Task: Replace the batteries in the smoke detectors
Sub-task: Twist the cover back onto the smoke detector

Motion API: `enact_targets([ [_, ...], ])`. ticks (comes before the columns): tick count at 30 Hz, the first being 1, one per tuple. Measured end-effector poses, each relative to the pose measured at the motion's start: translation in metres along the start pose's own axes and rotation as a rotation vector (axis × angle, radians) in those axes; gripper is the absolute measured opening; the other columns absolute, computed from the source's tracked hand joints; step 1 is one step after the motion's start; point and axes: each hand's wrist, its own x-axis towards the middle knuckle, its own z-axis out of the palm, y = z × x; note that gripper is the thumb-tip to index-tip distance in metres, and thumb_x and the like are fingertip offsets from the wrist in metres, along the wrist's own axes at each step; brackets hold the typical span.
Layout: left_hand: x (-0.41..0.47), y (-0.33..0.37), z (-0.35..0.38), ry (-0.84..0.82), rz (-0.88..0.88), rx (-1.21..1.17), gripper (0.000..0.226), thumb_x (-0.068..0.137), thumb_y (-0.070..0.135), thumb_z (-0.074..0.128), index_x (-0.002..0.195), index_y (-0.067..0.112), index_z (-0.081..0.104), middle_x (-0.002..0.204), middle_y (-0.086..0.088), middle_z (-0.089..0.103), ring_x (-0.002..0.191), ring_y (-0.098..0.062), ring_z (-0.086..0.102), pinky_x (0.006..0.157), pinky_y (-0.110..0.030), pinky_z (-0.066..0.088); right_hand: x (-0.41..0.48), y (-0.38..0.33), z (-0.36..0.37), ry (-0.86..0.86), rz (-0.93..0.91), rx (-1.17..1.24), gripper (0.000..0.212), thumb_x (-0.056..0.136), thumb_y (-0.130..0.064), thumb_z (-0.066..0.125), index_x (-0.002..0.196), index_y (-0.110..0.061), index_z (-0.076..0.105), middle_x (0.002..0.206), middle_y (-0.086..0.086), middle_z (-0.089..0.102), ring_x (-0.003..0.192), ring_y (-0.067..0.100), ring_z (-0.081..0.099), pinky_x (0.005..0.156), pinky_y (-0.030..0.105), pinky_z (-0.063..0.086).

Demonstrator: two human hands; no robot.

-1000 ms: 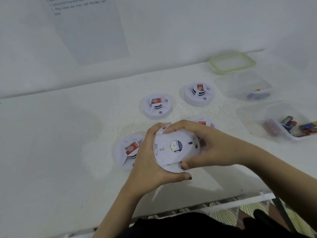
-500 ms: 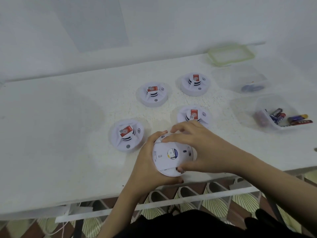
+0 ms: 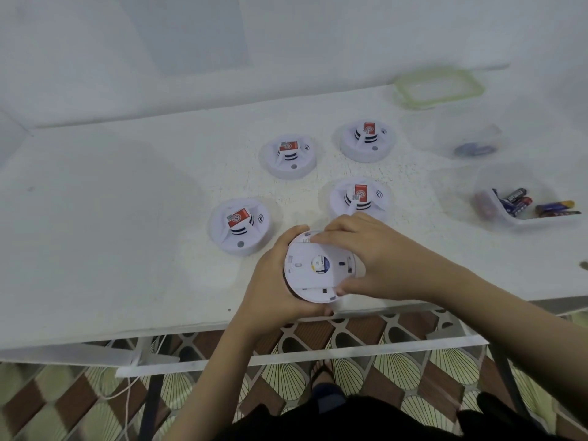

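White table [image 3: 95, 249] is standing against a pale wall [image 3: 350, 33], and a grey paper [image 3: 191, 33] is hanging on this wall; its text is too blurred to read.

At the front edge of the table both hands are holding one detector [image 3: 313, 268] with its flat back side facing up. The left hand [image 3: 273, 288] is wrapping around its left rim, with the thumb curling under the near edge. The right hand [image 3: 375, 259] is gripping it from the right, with fingers lying over the far edge and the thumb pressing on the near rim. The hands are covering most of the rim, so I cannot tell if the detector is resting on the table or hanging just above it.

Four more are sitting face up behind it, each with a red label: the left detector [image 3: 239, 226], the middle detector [image 3: 289, 155], the far detector [image 3: 366, 140] and the near detector [image 3: 359, 198]. The right hand is hiding the front edge of the near detector.

At the right a clear tub [image 3: 496, 214] is holding several batteries [image 3: 515, 200]. Behind it a second tub [image 3: 445, 132] is hardly visible, and a bluish thing [image 3: 474, 150] inside is too blurred to name. A lid [image 3: 440, 89] with a green rim is lying near the wall.

Under the table a patterned floor [image 3: 397, 367] and a foot [image 3: 321, 374] in a sandal are showing.
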Motion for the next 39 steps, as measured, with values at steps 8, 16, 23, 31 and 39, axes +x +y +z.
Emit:
enact_targets([
  [8,0.005,-0.003,-0.004,-0.016,-0.036,-0.033,0.096,0.046,0.015,0.094,0.128,0.035,0.047,0.116,0.025,0.06,0.107,0.004,0.059,0.08,-0.007,0.046,0.009,0.009,-0.001,-0.084,0.035,0.156,0.075,0.07,-0.038,0.075,0.138,-0.027,0.045,0.121,-0.01,0.041,0.114,0.015,0.037,0.1,0.029,0.029],
  [16,0.007,0.001,-0.003,-0.004,-0.011,-0.04,0.091,0.045,0.017,0.092,0.122,0.04,0.049,0.114,0.022,0.062,0.104,0.002,0.061,0.079,-0.008,0.047,0.019,0.004,-0.006,-0.163,-0.004,0.111,0.081,0.069,-0.037,0.073,0.141,-0.024,0.039,0.118,-0.009,0.035,0.109,0.011,0.034,0.093,0.026,0.033],
  [23,0.006,0.001,-0.001,0.012,-0.001,-0.039,0.089,0.047,0.025,0.088,0.125,0.041,0.048,0.116,0.022,0.062,0.106,0.001,0.061,0.082,-0.009,0.047,0.02,-0.006,-0.006,-0.163,-0.042,0.056,0.077,0.071,-0.027,0.074,0.138,-0.015,0.037,0.123,0.001,0.038,0.11,0.013,0.036,0.093,0.028,0.037],
  [31,0.007,-0.003,0.0,0.037,0.001,-0.02,0.093,0.046,0.017,0.093,0.123,0.044,0.048,0.115,0.024,0.063,0.106,0.002,0.061,0.082,-0.008,0.046,0.027,-0.005,-0.003,-0.174,-0.079,0.02,0.076,0.066,-0.032,0.078,0.13,-0.015,0.039,0.112,-0.001,0.035,0.102,0.012,0.034,0.088,0.027,0.038],
  [39,0.006,-0.004,0.002,0.056,-0.007,-0.01,0.095,0.049,-0.001,0.094,0.116,0.048,0.049,0.111,0.023,0.063,0.1,0.004,0.062,0.078,-0.008,0.047,0.03,-0.006,-0.002,-0.157,-0.15,-0.08,0.071,0.063,-0.036,0.078,0.118,-0.012,0.04,0.111,0.002,0.039,0.097,0.016,0.037,0.085,0.029,0.038],
])
